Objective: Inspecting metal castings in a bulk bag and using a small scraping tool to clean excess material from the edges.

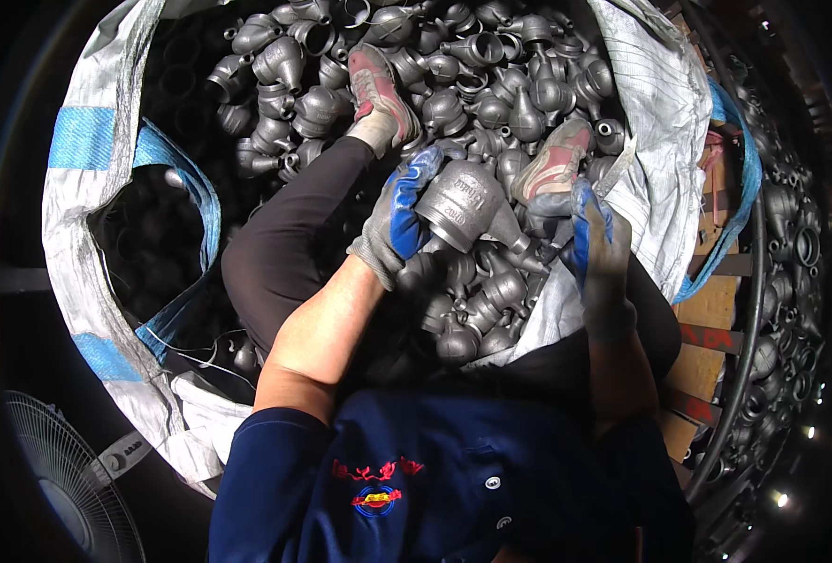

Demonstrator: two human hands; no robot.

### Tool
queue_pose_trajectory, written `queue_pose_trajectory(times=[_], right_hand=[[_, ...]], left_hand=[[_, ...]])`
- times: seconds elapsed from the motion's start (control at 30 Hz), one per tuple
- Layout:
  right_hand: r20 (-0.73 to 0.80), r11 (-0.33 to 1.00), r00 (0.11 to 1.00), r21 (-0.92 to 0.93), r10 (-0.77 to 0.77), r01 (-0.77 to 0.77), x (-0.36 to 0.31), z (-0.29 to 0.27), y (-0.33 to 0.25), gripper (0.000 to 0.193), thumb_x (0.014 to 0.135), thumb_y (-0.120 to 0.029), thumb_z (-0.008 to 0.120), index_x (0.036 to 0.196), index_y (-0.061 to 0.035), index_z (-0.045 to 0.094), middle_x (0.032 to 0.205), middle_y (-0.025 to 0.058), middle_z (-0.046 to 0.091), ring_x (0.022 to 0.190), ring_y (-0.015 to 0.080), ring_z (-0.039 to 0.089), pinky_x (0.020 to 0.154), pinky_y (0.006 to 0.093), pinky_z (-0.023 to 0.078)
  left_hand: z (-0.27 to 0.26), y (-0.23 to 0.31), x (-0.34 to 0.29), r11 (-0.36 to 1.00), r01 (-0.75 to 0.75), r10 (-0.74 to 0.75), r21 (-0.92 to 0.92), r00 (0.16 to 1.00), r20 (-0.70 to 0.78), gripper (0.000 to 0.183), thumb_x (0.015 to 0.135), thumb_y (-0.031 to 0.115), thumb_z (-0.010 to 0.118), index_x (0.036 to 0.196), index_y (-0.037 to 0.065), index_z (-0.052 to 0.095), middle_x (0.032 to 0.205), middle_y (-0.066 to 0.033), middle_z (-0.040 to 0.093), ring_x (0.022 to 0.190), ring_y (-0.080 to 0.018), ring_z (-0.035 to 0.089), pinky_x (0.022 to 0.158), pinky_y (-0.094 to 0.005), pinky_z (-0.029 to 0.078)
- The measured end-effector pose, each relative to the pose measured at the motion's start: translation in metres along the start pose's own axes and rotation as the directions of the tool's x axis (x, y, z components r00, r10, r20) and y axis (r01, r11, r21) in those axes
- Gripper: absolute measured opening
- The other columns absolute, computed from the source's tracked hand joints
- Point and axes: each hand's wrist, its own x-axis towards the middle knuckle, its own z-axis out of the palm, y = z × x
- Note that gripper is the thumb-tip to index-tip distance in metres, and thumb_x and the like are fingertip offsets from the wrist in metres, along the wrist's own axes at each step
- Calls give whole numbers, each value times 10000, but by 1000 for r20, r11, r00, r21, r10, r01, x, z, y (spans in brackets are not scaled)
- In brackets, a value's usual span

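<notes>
My left hand [399, 218], in a grey and blue work glove, is closed round a dull grey metal casting [465, 202]. The casting has a round bulb, a wide open collar toward me and a narrow neck pointing to the right. To the right, my gloved right hand [598, 249] is closed on a narrow flat metal tool [615, 171], which looks like a file. One end of the tool sticks up past the fingers; the other points toward the casting's neck. More castings of the same kind [491, 298] lie between my legs under both hands.
A large white woven bag [83, 239] with blue straps [730, 188] surrounds me and the heaped castings [317, 111]. My shoes [383, 94] rest on the heap. A fan [68, 483] stands at the lower left. Wooden boards [702, 361] and more castings [782, 272] lie beyond the bag at right.
</notes>
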Motion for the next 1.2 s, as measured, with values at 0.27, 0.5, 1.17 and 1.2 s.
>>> queue_pose_trajectory(times=[0.27, 0.5, 1.17, 1.2], right_hand=[[-43, 960, 996, 274, 75, -60, -11, 38, -9, 241, 820, 6, 612, 1059, 34, 607, 887, 79, 662, 709, 98, 622, 620, 231, 508], [-9, 928, 941, -169, -337, 331, -6, 46, 17, 247, 817, 17, 611, 1064, 25, 605, 934, 76, 656, 813, 107, 613, 699, 257, 510], [-148, 952, 944, -137, -294, 275, -10, 3, -21, 251, 817, -2, 497, 1038, 64, 596, 868, 118, 657, 771, 127, 634, 684, 248, 511], [-109, 964, 961, -100, -255, 245, -7, 0, -20, 275, 823, -4, 474, 1064, 68, 586, 877, 120, 651, 770, 123, 624, 694, 247, 502]], left_hand=[[-5, -11, -1, 970, -73, 80, 232, 997, -19, 334, 971, 272, 411, 1166, 23, 517, 1085, -114, 590, 965, -212, 602, 863, -347, 502], [-13, -17, 2, 993, -11, 16, 116, 999, -44, 344, 963, 303, 423, 1149, 31, 524, 1082, -117, 594, 978, -226, 594, 870, -371, 495], [15, -2, -10, 973, 95, -68, -210, 989, 132, 327, 975, 277, 395, 1148, 23, 507, 1096, -160, 590, 1008, -288, 600, 894, -456, 494], [15, -2, -11, 973, 95, -67, -210, 989, 134, 347, 971, 295, 404, 1150, 15, 505, 1098, -162, 589, 1001, -291, 602, 891, -462, 494]])
